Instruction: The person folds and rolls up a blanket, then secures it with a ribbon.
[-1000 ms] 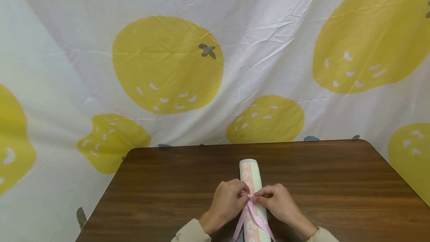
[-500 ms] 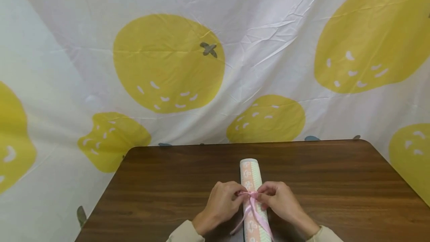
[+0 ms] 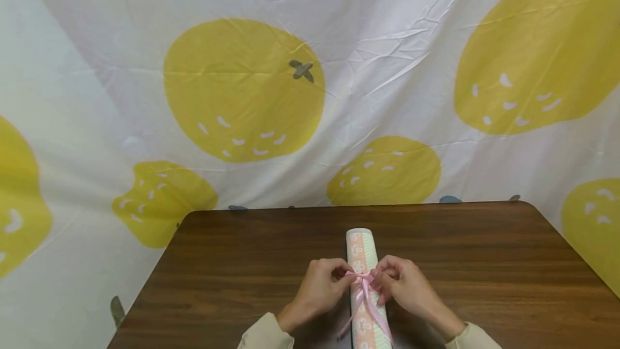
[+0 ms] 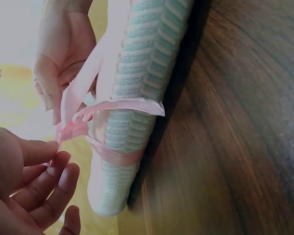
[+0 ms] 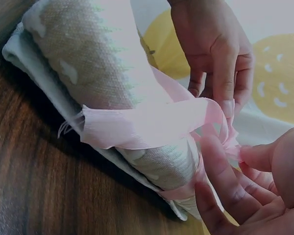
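A rolled towel (image 3: 356, 246), peach and white with a pale green ribbed side, lies lengthwise on the table. Around its middle runs a pink ribbon (image 3: 366, 298), knotted on top with two tails hanging toward the near end. My left hand (image 3: 317, 287) pinches the ribbon between thumb and index finger on the knot's left. On the other side my right hand (image 3: 407, 287) pinches ribbon at the knot, its other fingers bent beside the towel. In the right wrist view, one ribbon tail (image 5: 142, 125) lies across the towel with a frayed end. Fingers partly hide the knot.
The dark wood table (image 3: 252, 241) extends to both sides and behind the towel. A white cloth with yellow fruit prints (image 3: 242, 90) hangs behind the table's far edge.
Both hands have shifted slightly away from the body with the knot. The left hand has drawn a little left, widening the gap between the hands. The ribbon tails hang differently.
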`<control>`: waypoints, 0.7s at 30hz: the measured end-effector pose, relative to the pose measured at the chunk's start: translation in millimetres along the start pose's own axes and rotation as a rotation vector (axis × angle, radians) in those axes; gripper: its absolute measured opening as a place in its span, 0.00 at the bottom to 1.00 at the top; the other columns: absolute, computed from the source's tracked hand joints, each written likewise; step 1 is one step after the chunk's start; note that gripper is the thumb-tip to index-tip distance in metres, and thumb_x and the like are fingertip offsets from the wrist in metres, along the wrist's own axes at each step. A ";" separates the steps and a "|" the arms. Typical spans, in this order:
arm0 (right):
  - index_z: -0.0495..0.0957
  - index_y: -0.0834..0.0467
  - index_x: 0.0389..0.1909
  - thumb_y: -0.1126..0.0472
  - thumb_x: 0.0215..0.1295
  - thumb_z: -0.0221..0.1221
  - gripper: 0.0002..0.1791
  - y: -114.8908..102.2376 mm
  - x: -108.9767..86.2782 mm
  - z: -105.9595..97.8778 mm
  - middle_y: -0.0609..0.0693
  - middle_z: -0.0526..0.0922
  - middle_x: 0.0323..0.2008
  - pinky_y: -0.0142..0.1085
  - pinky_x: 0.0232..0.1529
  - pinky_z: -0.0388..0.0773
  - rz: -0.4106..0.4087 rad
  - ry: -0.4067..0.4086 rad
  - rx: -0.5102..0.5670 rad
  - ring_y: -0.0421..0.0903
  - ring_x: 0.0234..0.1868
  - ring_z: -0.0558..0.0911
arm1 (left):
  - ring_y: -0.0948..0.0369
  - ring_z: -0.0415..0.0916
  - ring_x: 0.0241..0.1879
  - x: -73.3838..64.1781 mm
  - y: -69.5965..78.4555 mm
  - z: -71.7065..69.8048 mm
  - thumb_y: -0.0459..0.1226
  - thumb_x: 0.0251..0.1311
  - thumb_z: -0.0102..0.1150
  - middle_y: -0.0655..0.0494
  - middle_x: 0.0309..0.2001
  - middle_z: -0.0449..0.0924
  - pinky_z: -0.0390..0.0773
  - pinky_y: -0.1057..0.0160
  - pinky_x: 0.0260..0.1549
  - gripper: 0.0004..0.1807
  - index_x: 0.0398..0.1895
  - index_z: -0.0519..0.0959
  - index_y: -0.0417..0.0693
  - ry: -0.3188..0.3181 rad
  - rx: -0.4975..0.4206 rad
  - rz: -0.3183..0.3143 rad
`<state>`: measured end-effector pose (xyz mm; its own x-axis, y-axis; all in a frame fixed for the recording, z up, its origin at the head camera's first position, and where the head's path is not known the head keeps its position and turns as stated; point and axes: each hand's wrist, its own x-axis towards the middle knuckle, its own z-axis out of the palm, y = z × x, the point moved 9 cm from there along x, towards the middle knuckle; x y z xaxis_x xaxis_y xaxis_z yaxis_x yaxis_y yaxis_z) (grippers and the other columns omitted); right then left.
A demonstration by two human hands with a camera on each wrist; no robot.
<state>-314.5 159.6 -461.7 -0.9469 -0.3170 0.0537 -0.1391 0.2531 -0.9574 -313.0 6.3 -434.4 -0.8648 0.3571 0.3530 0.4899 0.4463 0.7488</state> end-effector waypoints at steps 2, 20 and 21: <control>0.74 0.68 0.36 0.68 0.70 0.56 0.05 -1.5 -0.2 -0.3 0.59 0.83 0.28 0.42 0.26 0.83 -0.008 -0.001 -0.015 0.50 0.20 0.83 | 0.73 0.76 0.25 0.5 -1.3 -0.6 0.32 0.60 0.66 0.58 0.26 0.85 0.77 0.73 0.28 0.03 0.30 0.85 0.42 0.003 -0.008 -0.014; 0.72 0.63 0.36 0.60 0.76 0.50 0.11 -1.7 -3.9 -10.5 0.53 0.81 0.29 0.31 0.20 0.72 -0.094 -0.025 -0.220 0.42 0.19 0.82 | 0.71 0.69 0.21 1.9 -26.6 -2.8 0.33 0.57 0.68 0.61 0.21 0.78 0.71 0.71 0.21 0.03 0.27 0.84 0.46 -0.070 -0.028 -0.174; 0.72 0.63 0.36 0.60 0.76 0.50 0.11 -1.3 -4.4 -11.6 0.53 0.80 0.29 0.31 0.20 0.71 -0.103 -0.028 -0.234 0.42 0.19 0.82 | 0.70 0.69 0.21 1.6 -28.9 -2.3 0.33 0.57 0.68 0.62 0.21 0.78 0.70 0.71 0.20 0.03 0.27 0.84 0.46 -0.080 -0.033 -0.189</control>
<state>-313.5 171.3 -457.4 -0.9162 -0.3766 0.1367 -0.3010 0.4219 -0.8552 -328.8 -7.9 -454.2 -0.9290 0.3337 0.1598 0.3147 0.4852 0.8158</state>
